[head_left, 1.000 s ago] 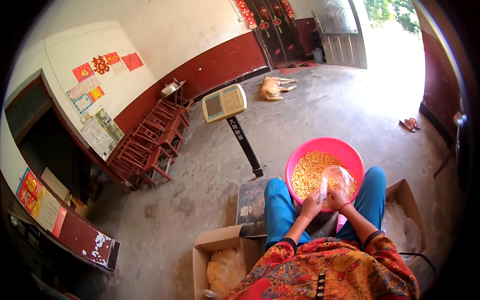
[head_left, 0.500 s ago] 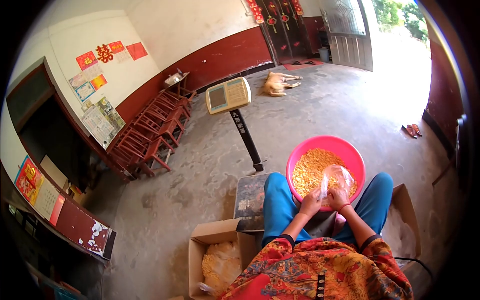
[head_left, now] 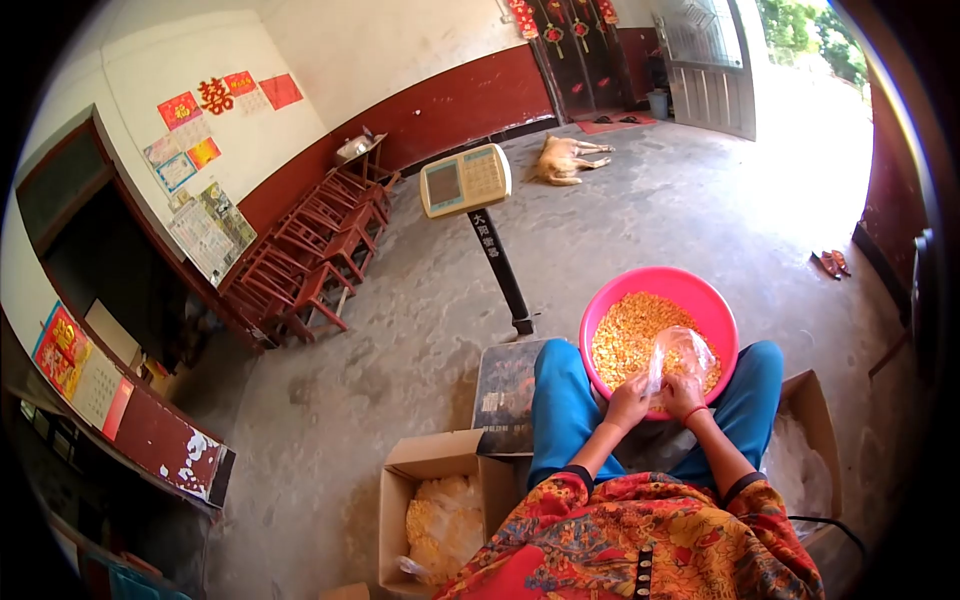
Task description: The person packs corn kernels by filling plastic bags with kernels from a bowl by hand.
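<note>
Over the near side of a pink basin (head_left: 728, 322), my left hand (head_left: 630, 398) and my right hand (head_left: 684, 392) are closed on a clear plastic bag (head_left: 676, 350). The bag stands up from between my fingers and looks thin and crinkled; whether anything is inside I cannot tell. Loose yellow-orange pieces (head_left: 632, 330), like corn kernels or dried chips, fill the basin. It sits between my knees. A red band circles my right wrist.
Left of my legs are a platform scale (head_left: 505, 395) with its display (head_left: 465, 181) on a post and a cardboard box (head_left: 432, 458) of filled bags. Another box (head_left: 815, 400) with plastic bags stands at right. Farther off are wooden chairs (head_left: 310, 265) and a lying dog (head_left: 562, 160).
The whole view has shifted slightly with my head. Both hands stay on the plastic bag over the basin, with hardly any movement.
</note>
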Demonstrator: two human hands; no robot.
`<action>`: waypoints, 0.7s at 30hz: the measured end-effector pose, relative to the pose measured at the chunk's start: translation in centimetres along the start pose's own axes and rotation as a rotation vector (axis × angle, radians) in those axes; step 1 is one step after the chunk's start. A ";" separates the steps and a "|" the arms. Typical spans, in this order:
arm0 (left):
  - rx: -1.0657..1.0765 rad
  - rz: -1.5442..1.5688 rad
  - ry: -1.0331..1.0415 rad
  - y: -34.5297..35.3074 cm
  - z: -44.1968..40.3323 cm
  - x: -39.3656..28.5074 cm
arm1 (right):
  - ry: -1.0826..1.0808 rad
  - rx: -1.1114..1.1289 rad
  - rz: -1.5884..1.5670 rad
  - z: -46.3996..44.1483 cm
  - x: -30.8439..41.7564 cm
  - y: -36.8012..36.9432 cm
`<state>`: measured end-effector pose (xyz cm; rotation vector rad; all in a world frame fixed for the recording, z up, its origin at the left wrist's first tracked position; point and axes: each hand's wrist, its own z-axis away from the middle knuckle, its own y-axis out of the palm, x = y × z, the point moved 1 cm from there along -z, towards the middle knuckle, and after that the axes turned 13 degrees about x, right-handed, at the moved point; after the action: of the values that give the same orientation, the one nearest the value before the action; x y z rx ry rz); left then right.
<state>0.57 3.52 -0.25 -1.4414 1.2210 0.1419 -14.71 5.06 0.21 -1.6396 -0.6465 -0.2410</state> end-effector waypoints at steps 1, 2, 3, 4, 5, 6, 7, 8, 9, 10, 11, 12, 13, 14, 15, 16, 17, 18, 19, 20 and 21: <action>0.012 0.000 0.002 -0.1 -0.1 -0.1 | -0.002 -0.002 -0.013 -0.1 -0.2 0.1; 0.007 0.003 -0.001 -0.2 -0.1 -0.2 | -0.005 -0.004 -0.024 -0.1 -0.3 0.1; 0.008 -0.003 -0.007 -0.3 0.0 -0.4 | -0.009 0.002 -0.021 -0.1 -0.4 0.2; 0.009 -0.012 -0.014 -0.3 0.0 -0.6 | -0.009 -0.003 -0.025 -0.2 -0.5 0.3; 0.005 -0.013 -0.017 -0.3 0.1 -0.8 | -0.010 -0.008 -0.031 -0.2 -0.5 0.4; 0.016 0.001 -0.024 -0.4 0.1 -1.0 | -0.015 -0.007 -0.033 -0.3 -0.6 0.5; 0.030 0.012 -0.029 -0.5 0.0 -0.9 | 0.001 -0.003 -0.031 -0.3 -0.7 0.6; 0.033 0.008 -0.028 -0.5 0.0 -0.9 | 0.019 0.001 -0.030 -0.3 -0.8 0.7; 0.029 0.003 -0.023 -0.4 -0.1 -0.8 | 0.021 -0.003 -0.034 -0.4 -0.9 0.8; 0.027 -0.001 -0.018 -0.4 0.0 -0.8 | 0.006 -0.022 -0.022 -0.3 -0.9 0.8; 0.036 -0.002 -0.017 -0.5 0.1 -0.8 | -0.006 -0.039 -0.011 -0.3 -0.9 0.9; 0.021 -0.008 -0.020 -0.5 0.0 -0.9 | 0.001 -0.040 -0.013 -0.2 -0.9 1.0; 0.003 -0.012 -0.025 -0.4 0.0 -0.9 | -0.025 -0.047 -0.007 -0.3 -1.0 1.0; 0.005 -0.008 -0.027 -0.4 0.0 -0.9 | -0.052 -0.054 0.000 -0.3 -1.1 0.9; -0.005 -0.013 0.008 -0.4 0.0 -0.9 | -0.051 -0.048 0.001 -0.3 -1.2 0.9; -0.013 -0.022 0.041 -0.6 0.1 -0.9 | -0.042 -0.059 -0.015 -0.3 -1.2 1.0; -0.012 -0.023 0.035 -0.7 0.2 -1.0 | -0.034 -0.070 -0.033 -0.3 -1.1 1.2; -0.028 0.005 0.053 -0.8 0.1 -1.1 | -0.037 -0.066 -0.035 -0.4 -1.0 1.2; -0.046 0.035 0.069 -0.8 0.2 -1.2 | -0.038 -0.058 -0.039 -0.4 -1.0 1.2; -0.051 0.041 0.064 -0.8 0.2 -1.2 | -0.037 -0.050 -0.041 -0.3 -1.1 1.1; -0.065 0.034 0.065 -0.7 0.2 -1.3 | -0.038 -0.041 -0.034 -0.2 -1.1 1.0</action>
<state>0.62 4.26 1.01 -1.4924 1.3047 0.1605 -15.07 4.49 -1.13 -1.6769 -0.7030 -0.2492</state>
